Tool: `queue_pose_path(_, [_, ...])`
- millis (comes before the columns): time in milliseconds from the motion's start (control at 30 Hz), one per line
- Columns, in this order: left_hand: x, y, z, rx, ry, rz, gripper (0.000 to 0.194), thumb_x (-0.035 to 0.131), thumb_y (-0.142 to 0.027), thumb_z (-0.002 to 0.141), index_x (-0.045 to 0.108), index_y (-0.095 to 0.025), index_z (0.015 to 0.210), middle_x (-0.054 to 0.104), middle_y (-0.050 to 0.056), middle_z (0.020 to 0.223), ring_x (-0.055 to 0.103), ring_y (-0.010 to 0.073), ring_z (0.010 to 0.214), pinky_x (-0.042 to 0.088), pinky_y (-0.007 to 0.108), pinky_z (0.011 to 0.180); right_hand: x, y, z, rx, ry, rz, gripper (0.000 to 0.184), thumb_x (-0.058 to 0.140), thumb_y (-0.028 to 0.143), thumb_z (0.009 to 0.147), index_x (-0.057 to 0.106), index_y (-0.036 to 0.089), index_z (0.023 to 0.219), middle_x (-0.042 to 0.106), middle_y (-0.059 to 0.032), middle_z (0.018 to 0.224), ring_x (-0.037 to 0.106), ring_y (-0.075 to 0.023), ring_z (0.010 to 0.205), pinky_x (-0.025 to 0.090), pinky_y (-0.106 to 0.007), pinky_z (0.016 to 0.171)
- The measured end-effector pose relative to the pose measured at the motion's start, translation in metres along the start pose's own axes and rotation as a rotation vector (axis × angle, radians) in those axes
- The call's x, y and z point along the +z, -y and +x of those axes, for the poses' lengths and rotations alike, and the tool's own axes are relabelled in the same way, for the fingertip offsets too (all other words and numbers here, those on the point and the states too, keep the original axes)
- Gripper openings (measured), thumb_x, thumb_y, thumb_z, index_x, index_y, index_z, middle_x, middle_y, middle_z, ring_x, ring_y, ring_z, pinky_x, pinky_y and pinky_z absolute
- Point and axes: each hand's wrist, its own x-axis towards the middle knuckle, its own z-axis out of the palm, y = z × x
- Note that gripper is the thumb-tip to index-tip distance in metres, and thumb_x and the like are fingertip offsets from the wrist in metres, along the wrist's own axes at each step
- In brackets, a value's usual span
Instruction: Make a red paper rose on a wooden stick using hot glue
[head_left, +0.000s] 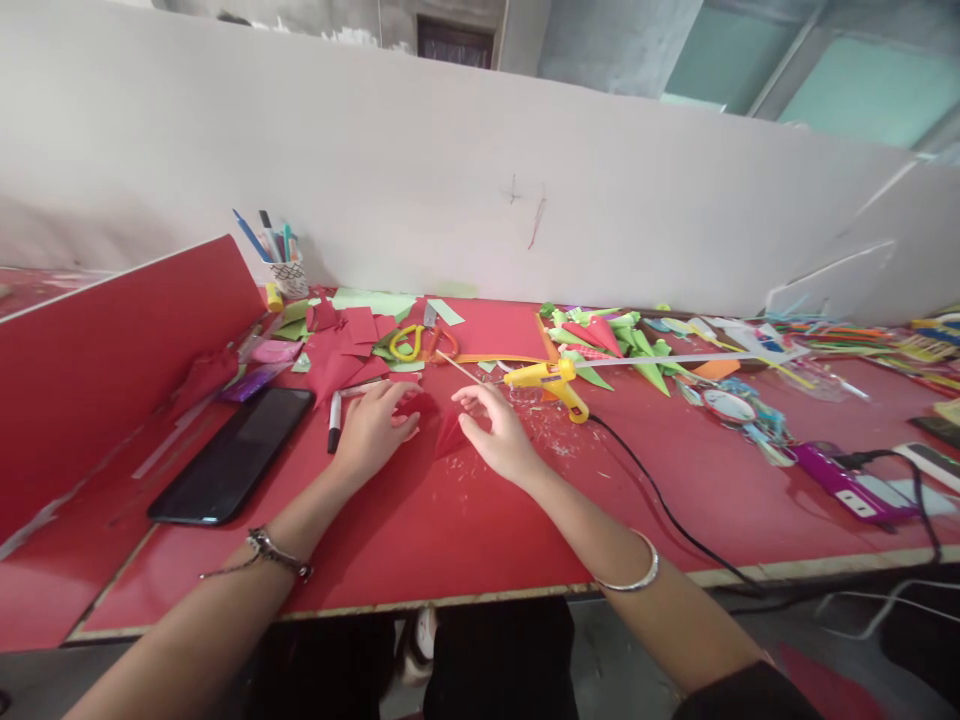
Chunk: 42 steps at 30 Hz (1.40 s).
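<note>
My left hand (373, 430) rests low over the red tabletop, fingers bent and thumb apart, with nothing seen in its grasp. Facing it, my right hand (496, 430) has its fingers curved and its thumb spread. A folded piece of red paper (448, 432) stands between the hands, close to my right thumb; whether they touch is hard to tell against the red table. Just beyond my right fingers lies a thin wooden stick (459, 368). A yellow glue gun (551, 384) with a long glue stick (667, 359) is to the right. Near my left wrist lies a black-and-white marker (334, 422).
A black phone (232, 458) lies at left, below a red upright panel (127, 370). Red paper scraps (352, 345), scissors (406, 343) and a pen cup (289, 277) are behind. Green paper cones (637, 350) sit at the back right. A black cord (667, 500) runs towards a purple power strip (851, 485).
</note>
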Motion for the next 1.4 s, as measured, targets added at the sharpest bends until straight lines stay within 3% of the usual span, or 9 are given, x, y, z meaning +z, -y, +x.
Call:
queue_pose_path(367, [-0.003, -0.001, 0.000, 0.063, -0.020, 0.067, 0.007, 0.045, -0.014, 0.074, 0.050, -0.018, 0.078, 0.055, 0.002, 0.079, 0.052, 0.0165, 0.072, 0.039, 0.026, 0.061, -0.001, 0.002, 0.001, -0.006, -0.012, 0.031, 0.017, 0.042, 0.014, 0.077, 0.052, 0.022, 0.088, 0.049, -0.0023, 0.088, 0.051, -0.0142, 0.083, 0.044, -0.031, 0.078])
queue_pose_path(533, [-0.009, -0.005, 0.001, 0.135, -0.233, 0.012, 0.006, 0.045, -0.014, 0.077, 0.049, -0.018, 0.075, 0.055, 0.003, 0.077, 0.050, 0.0173, 0.076, 0.040, 0.029, 0.069, -0.002, 0.005, 0.001, -0.003, -0.056, 0.058, 0.017, 0.042, 0.015, 0.077, 0.051, 0.022, 0.089, 0.048, -0.0021, 0.085, 0.050, -0.0143, 0.083, 0.044, -0.030, 0.077])
queue_pose_path(700, [-0.020, -0.018, -0.010, 0.474, -0.312, 0.073, 0.011, 0.045, -0.015, 0.082, 0.054, -0.021, 0.080, 0.060, 0.002, 0.081, 0.052, 0.0160, 0.078, 0.039, 0.031, 0.073, -0.004, 0.012, 0.001, 0.066, -0.033, 0.280, 0.020, 0.041, 0.029, 0.083, 0.046, 0.024, 0.101, 0.049, -0.0014, 0.084, 0.051, -0.0129, 0.076, 0.044, -0.027, 0.071])
queue_pose_path(833, [-0.025, -0.028, -0.018, 0.734, -0.114, 0.161, 0.027, 0.035, -0.018, 0.087, 0.060, -0.029, 0.085, 0.065, 0.000, 0.088, 0.054, 0.0149, 0.081, 0.039, 0.031, 0.075, -0.006, 0.016, 0.001, 0.103, 0.120, 0.446, 0.024, 0.039, 0.036, 0.084, 0.048, 0.024, 0.102, 0.049, -0.0002, 0.080, 0.049, -0.0105, 0.064, 0.044, -0.025, 0.061])
queue_pose_path(967, [-0.022, -0.032, -0.019, 0.698, 0.063, 0.179, 0.030, 0.033, -0.017, 0.088, 0.060, -0.030, 0.088, 0.065, 0.000, 0.092, 0.056, 0.0143, 0.084, 0.040, 0.031, 0.076, -0.003, 0.014, 0.000, 0.132, 0.160, 0.438, 0.019, 0.054, 0.031, 0.076, 0.052, 0.024, 0.093, 0.046, 0.0031, 0.068, 0.043, -0.0093, 0.055, 0.040, -0.022, 0.050])
queue_pose_path(1100, [-0.015, -0.026, -0.018, 0.634, -0.153, 0.206, 0.018, 0.047, -0.028, 0.083, 0.056, -0.026, 0.098, 0.063, 0.004, 0.093, 0.054, 0.0179, 0.086, 0.039, 0.033, 0.077, -0.001, 0.011, 0.000, 0.132, 0.138, 0.478, 0.018, 0.054, 0.026, 0.074, 0.052, 0.024, 0.092, 0.047, 0.0032, 0.069, 0.043, -0.0094, 0.057, 0.041, -0.022, 0.052])
queue_pose_path(1167, [-0.013, -0.022, -0.016, 0.517, -0.245, 0.184, 0.033, 0.053, -0.037, 0.078, 0.051, -0.021, 0.106, 0.059, 0.009, 0.099, 0.052, 0.0215, 0.092, 0.039, 0.035, 0.080, -0.002, 0.012, 0.001, 0.113, 0.110, 0.455, 0.017, 0.054, 0.023, 0.074, 0.053, 0.024, 0.091, 0.050, 0.0020, 0.077, 0.045, -0.0092, 0.060, 0.042, -0.023, 0.056])
queue_pose_path(1267, [-0.012, -0.018, -0.013, 0.428, -0.171, 0.158, 0.039, 0.050, -0.041, 0.080, 0.048, -0.018, 0.111, 0.056, 0.011, 0.100, 0.052, 0.0224, 0.095, 0.041, 0.034, 0.080, -0.003, 0.011, 0.001, 0.139, 0.100, 0.411, 0.017, 0.050, 0.021, 0.075, 0.053, 0.024, 0.091, 0.050, 0.0027, 0.074, 0.045, -0.0089, 0.057, 0.042, -0.023, 0.054])
queue_pose_path(1400, [-0.012, -0.015, -0.013, 0.476, -0.082, 0.167, 0.035, 0.044, -0.038, 0.084, 0.051, -0.018, 0.112, 0.059, 0.008, 0.090, 0.056, 0.0184, 0.080, 0.044, 0.030, 0.073, -0.001, 0.007, 0.002, 0.172, 0.072, 0.450, 0.016, 0.048, 0.022, 0.076, 0.051, 0.023, 0.091, 0.048, 0.0033, 0.070, 0.046, -0.0087, 0.055, 0.041, -0.023, 0.052])
